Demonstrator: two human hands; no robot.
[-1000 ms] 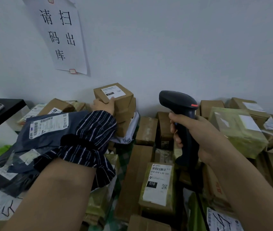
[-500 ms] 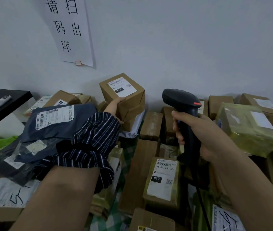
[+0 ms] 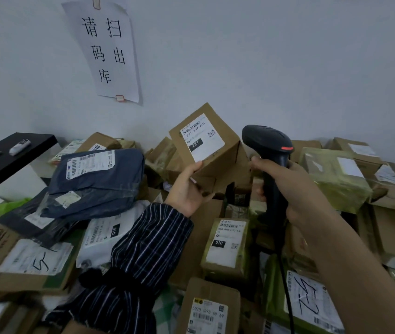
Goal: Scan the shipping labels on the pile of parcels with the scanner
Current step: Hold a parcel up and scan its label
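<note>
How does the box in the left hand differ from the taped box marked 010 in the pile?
The held box is tilted up in the left hand; the 010 box lies flat in the pile. The held box is bare brown cardboard; the 010 box is wrapped in yellowish tape. The held box's label reads 231, the other's 010. Both labels are white with barcodes.
</note>
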